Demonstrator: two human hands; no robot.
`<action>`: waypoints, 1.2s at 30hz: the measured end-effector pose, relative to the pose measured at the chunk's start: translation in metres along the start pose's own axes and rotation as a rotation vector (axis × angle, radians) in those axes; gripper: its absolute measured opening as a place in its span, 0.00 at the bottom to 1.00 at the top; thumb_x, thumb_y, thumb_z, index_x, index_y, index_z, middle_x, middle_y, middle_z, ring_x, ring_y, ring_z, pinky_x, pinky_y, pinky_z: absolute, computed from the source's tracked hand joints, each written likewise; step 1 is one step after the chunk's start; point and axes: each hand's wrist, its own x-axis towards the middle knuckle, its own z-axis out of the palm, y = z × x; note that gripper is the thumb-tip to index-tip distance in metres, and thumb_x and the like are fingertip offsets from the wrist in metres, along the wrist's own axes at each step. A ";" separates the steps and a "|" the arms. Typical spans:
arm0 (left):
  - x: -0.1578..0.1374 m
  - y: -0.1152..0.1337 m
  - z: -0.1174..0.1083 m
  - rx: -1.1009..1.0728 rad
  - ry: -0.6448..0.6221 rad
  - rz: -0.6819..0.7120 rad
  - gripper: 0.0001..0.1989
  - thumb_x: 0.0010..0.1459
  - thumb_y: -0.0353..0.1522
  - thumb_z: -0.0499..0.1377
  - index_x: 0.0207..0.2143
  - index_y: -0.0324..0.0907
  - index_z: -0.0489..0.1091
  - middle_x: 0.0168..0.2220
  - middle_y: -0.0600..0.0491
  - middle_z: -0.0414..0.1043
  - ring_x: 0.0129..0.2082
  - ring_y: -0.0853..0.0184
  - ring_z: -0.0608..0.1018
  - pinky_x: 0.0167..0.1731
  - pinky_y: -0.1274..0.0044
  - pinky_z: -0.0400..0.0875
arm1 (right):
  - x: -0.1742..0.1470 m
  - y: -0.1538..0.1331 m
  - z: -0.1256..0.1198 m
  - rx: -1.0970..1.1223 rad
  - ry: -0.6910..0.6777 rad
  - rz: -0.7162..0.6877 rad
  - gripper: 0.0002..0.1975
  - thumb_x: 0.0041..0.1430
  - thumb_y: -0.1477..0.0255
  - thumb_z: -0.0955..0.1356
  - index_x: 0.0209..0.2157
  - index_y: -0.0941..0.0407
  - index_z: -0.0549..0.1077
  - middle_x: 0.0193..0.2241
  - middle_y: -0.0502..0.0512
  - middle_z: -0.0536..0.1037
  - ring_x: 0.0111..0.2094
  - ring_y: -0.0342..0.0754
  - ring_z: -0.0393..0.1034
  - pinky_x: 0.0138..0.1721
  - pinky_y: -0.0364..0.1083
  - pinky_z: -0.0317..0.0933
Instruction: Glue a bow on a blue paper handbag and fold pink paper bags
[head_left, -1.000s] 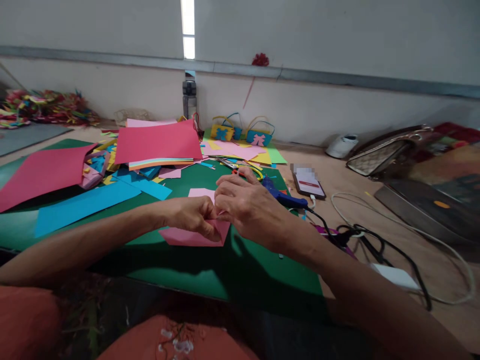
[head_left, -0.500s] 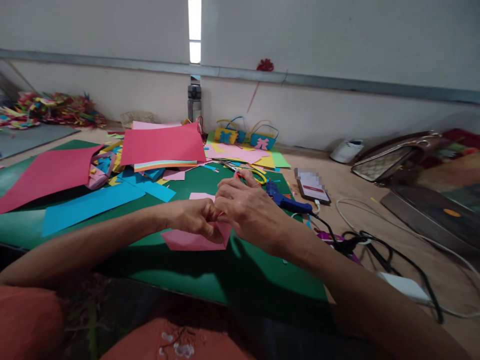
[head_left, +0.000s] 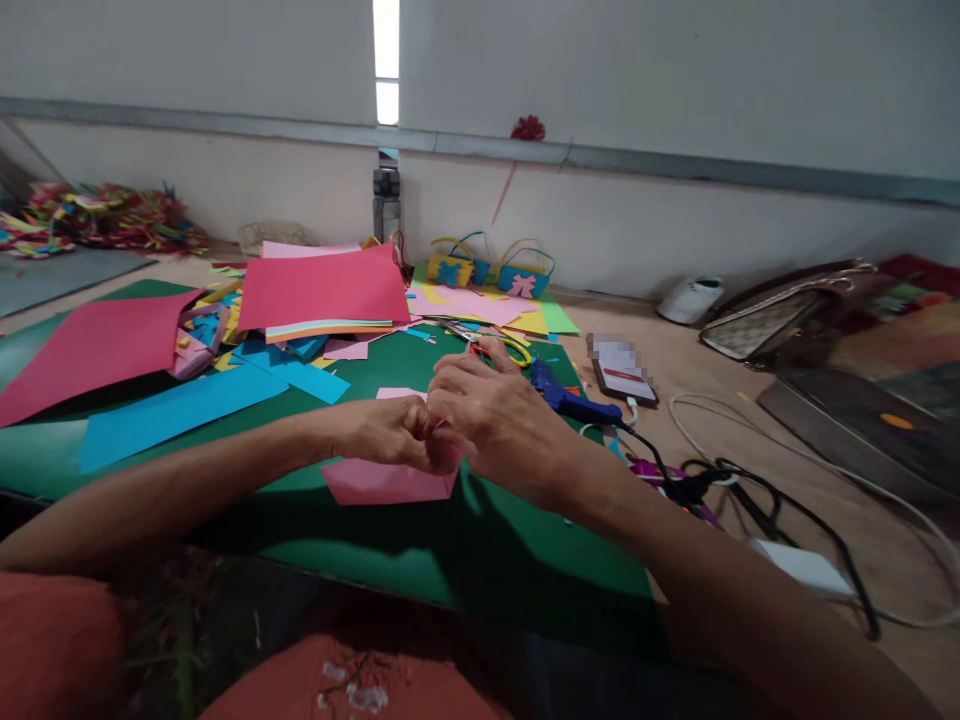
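Observation:
A piece of folded pink paper (head_left: 386,484) lies on the green mat (head_left: 352,545) in front of me, its front edge and a back flap showing. Over it, my left hand (head_left: 394,430) is closed, thumb and fingers pinched on the paper. My right hand (head_left: 491,420) meets it fingertip to fingertip, also closed, with a sliver of pink between the two. The fingers hide most of the pinched part. Just beyond the right hand are scissors (head_left: 517,350) with yellow and orange handles, and a blue glue gun (head_left: 574,400) lies to its right.
Red sheets (head_left: 322,290) top a paper stack behind the left hand, near blue strips (head_left: 184,412). Small paper handbags (head_left: 523,282) stand at the back. To the right lie a phone (head_left: 622,370), tangled cables (head_left: 772,505), a white adapter (head_left: 804,568) and a bag (head_left: 780,315).
Both hands stay over the pink paper, with only slight finger movement; the left thumb has tucked in closer to the right fingertips. The whole view has shifted a little.

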 end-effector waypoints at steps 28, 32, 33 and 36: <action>-0.023 -0.004 0.042 1.802 0.242 0.452 0.13 0.48 0.21 0.54 0.31 0.41 0.75 0.30 0.50 0.71 0.36 0.62 0.71 0.52 0.70 0.59 | -0.047 -0.050 0.016 -0.449 -0.054 0.019 0.11 0.49 0.81 0.63 0.32 0.60 0.76 0.29 0.59 0.77 0.34 0.56 0.69 0.40 0.56 0.59; -0.023 -0.006 0.044 1.720 0.226 0.460 0.13 0.45 0.21 0.55 0.29 0.43 0.75 0.33 0.49 0.72 0.41 0.59 0.71 0.51 0.68 0.59 | -0.054 -0.060 0.039 -0.587 0.060 -0.095 0.18 0.50 0.80 0.60 0.39 0.66 0.77 0.37 0.65 0.78 0.42 0.59 0.68 0.55 0.58 0.48; -0.023 -0.007 0.045 1.716 0.211 0.459 0.13 0.44 0.21 0.56 0.29 0.43 0.75 0.32 0.49 0.72 0.40 0.59 0.71 0.51 0.68 0.59 | -0.055 -0.061 0.042 -0.578 0.042 -0.099 0.17 0.50 0.80 0.60 0.37 0.65 0.77 0.35 0.65 0.78 0.40 0.59 0.69 0.55 0.59 0.47; -0.022 -0.010 0.046 1.749 0.198 0.469 0.11 0.46 0.22 0.57 0.30 0.42 0.75 0.30 0.49 0.71 0.38 0.61 0.71 0.51 0.70 0.59 | -0.056 -0.060 0.051 -0.488 -0.067 -0.071 0.13 0.50 0.81 0.62 0.32 0.62 0.77 0.29 0.62 0.78 0.32 0.56 0.71 0.52 0.60 0.50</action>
